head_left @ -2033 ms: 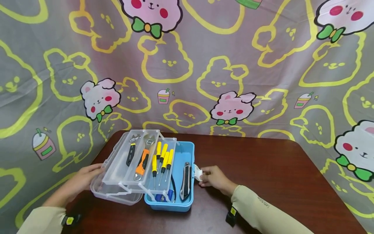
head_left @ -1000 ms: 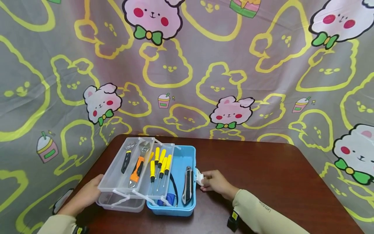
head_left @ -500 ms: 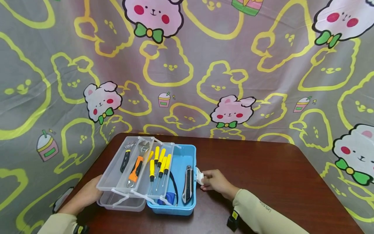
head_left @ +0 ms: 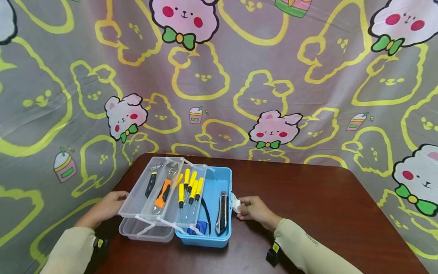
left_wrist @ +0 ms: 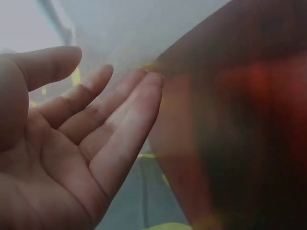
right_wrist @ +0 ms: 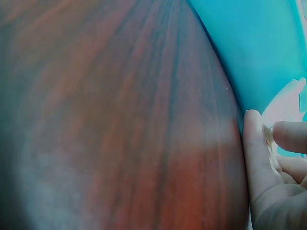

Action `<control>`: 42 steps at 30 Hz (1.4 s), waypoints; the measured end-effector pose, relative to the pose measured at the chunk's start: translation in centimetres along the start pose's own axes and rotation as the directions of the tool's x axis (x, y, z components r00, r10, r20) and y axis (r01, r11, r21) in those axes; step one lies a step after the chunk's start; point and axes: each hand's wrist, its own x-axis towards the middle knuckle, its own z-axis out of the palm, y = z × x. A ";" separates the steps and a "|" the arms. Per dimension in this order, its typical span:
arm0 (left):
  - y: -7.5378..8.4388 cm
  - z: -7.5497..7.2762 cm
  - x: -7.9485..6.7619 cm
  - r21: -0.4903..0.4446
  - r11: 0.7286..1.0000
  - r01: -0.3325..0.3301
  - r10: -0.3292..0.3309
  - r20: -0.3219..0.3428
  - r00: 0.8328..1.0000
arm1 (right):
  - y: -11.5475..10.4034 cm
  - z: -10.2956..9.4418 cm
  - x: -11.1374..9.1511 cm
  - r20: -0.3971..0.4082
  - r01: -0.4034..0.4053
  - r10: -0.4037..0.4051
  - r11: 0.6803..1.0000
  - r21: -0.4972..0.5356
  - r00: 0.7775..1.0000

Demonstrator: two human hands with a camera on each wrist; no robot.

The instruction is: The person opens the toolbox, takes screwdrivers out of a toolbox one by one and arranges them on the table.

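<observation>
In the head view a blue toolbox [head_left: 205, 241] stands open on the table, its clear trays [head_left: 138, 200] folded out leftward above the clear lid [head_left: 147, 233]. My right hand [head_left: 256, 210] pinches the white latch [head_left: 235, 203] on the box's right side; the right wrist view shows thumb and fingers around that latch [right_wrist: 284, 103]. My left hand [head_left: 105, 208] is beside the outer tray's left edge. In the left wrist view this left hand [left_wrist: 91, 143] has its fingers extended, thumb apart, and nothing in the palm.
An orange-handled adjustable wrench [head_left: 162, 196] and a smaller black-handled wrench [head_left: 151, 183] lie in the outer tray. Several yellow screwdrivers [head_left: 193, 182] fill the inner one. Inside the box are a utility knife [head_left: 222, 213] and a blue item [head_left: 200, 227]. A patterned curtain [head_left: 219, 95] hangs behind.
The clear trays and lid, tilted two seconds ago, have settled lower. My left hand has left the lid's edge and shifted slightly away along the tray's side. The right hand stays at the latch.
</observation>
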 end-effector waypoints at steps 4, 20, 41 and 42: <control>0.5 -1.3 1.3 -0.045 0.999 0.031 -0.031 -0.005 1.000 | -0.1 0.1 0.2 0.008 0.000 0.000 1.000 -0.009 1.000; 2.0 -1.4 5.2 -0.339 0.939 0.060 -0.038 0.072 0.997 | -0.6 -1.5 1.4 0.149 -0.034 0.053 0.991 -0.128 0.987; 0.7 0.0 5.9 -0.652 0.758 -0.019 0.067 0.049 0.997 | -6.6 -3.0 2.7 0.017 0.009 -0.003 0.930 -0.368 1.000; 0.8 0.0 5.9 -0.651 0.759 -0.018 0.064 0.048 0.997 | -7.1 -2.9 2.8 0.010 0.017 -0.014 0.923 -0.385 1.000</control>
